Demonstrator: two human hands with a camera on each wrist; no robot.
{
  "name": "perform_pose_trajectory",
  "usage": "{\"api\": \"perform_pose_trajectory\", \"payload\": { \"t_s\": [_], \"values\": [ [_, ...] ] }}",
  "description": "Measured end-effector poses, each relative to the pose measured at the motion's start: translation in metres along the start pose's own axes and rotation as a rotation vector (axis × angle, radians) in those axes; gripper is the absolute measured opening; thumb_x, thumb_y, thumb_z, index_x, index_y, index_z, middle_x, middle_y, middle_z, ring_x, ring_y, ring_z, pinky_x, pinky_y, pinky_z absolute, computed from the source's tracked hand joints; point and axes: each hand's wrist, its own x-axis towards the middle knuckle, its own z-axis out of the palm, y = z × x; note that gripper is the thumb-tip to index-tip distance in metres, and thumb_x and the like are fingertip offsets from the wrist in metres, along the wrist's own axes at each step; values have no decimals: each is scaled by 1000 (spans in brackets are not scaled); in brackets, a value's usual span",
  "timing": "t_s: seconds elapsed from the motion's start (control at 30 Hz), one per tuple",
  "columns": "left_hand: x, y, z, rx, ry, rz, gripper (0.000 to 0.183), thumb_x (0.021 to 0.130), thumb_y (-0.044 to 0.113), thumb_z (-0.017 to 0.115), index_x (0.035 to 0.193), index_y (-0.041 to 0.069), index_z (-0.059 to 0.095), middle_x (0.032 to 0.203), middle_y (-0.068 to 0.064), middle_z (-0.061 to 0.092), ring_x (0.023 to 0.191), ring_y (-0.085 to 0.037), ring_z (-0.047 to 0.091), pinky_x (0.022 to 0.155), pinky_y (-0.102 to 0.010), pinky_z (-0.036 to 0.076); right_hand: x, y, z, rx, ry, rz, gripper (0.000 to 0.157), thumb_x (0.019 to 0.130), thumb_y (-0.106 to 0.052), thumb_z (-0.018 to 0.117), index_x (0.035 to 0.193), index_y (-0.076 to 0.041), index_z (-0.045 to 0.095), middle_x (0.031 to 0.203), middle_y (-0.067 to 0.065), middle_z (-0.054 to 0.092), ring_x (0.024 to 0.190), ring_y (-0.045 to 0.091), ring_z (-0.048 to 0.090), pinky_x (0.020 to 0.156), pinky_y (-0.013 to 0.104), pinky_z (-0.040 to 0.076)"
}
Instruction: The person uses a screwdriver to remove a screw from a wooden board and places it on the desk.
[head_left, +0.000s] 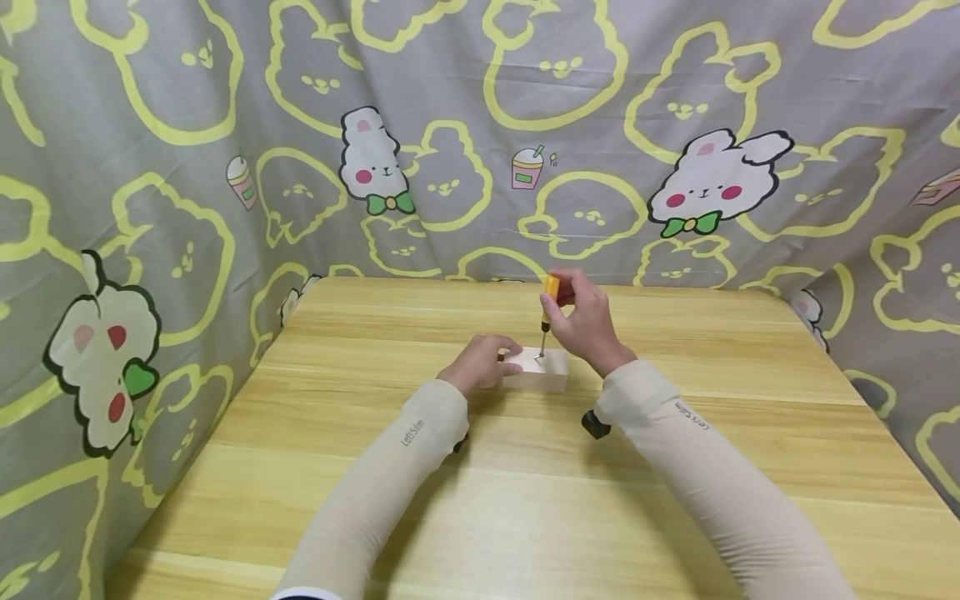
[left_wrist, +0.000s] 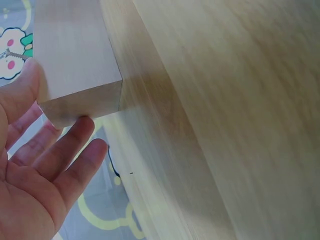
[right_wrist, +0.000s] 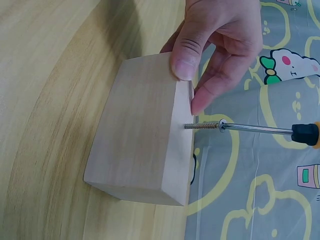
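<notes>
A pale wooden block (head_left: 534,380) lies on the table, its left end held by my left hand (head_left: 478,363). The left wrist view shows the thumb (left_wrist: 27,82) at one side of the block and fingertips against its end. From the top face rises a threaded screw (right_wrist: 202,126), most of its thread exposed. My right hand (head_left: 588,325) grips the yellow-orange handle of a screwdriver (head_left: 552,289) above the block. The screwdriver's metal shaft (right_wrist: 257,129) meets the screw head, nearly in line with the screw.
The wood-grain table (head_left: 510,517) extends around the block on all sides. A grey curtain (head_left: 450,75) with yellow cartoon outlines hangs behind and beside it. Black wrist devices show under both sleeves, one (head_left: 596,424) near the right wrist.
</notes>
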Motion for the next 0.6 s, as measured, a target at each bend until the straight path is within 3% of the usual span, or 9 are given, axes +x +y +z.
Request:
{"api": "perform_pose_trajectory", "payload": {
  "t_s": [0.33, 0.6],
  "values": [
    [-3, 0, -2, 15, -15, 29, 39, 92, 28, 68, 128, 13, 63, 137, -4, 56, 128, -24, 48, 107, -39, 39, 0, 0, -1, 5, 2, 2, 34, 86, 3, 69, 116, 10, 53, 86, 18, 62, 74, 27, 62, 66, 38, 58],
    [-4, 4, -1, 7, -4, 93, 37, 93, 32, 67, 126, 13, 64, 135, -4, 57, 127, -24, 49, 106, -39, 39, 1, -2, -2, 7, 6, 9, 34, 86, 2, 69, 115, 8, 54, 84, 17, 62, 73, 26, 62, 65, 37, 57]
  ]
}}
